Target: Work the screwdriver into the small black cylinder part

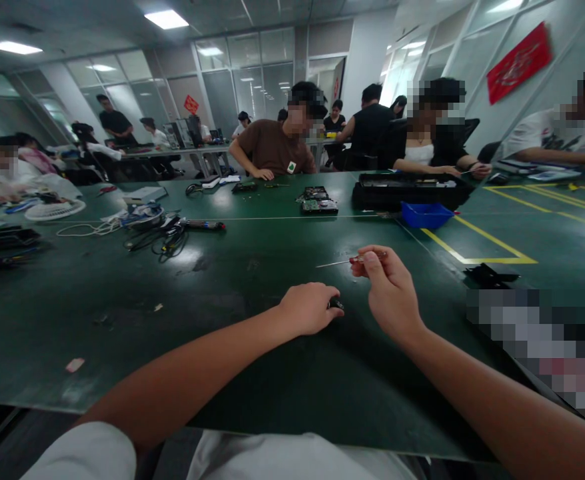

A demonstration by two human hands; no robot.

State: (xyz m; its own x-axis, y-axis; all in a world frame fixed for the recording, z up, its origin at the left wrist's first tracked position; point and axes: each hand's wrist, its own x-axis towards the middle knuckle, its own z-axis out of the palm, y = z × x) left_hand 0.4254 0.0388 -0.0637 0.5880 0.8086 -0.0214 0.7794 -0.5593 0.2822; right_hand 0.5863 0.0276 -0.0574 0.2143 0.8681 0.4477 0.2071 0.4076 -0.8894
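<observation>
On my feed, right hand (395, 297) grips screwdriver (336, 264) by the handle, tip toward nine o'clock; left hand (308, 307) holds small dark part (338, 305), likely light, rigid, best edge-held.

Dim light, bright ceiling panels (166, 19), glare on tabletop (190, 256); stretched, soft edges

Left forearm (197, 363): bare, extended forward and angled inward from the left.
Left wrist (280, 321): nearly in line with the forearm.
Left hand (308, 308): low, back upward, fingers curled in a closed grip.
Right forearm (497, 393): bare, extended forward and angled inward from the right.
Right hand (392, 290): apart from the left hand, farther forward; thumb (373, 264) pressed against curled fingers, pinch grip closed.
</observation>
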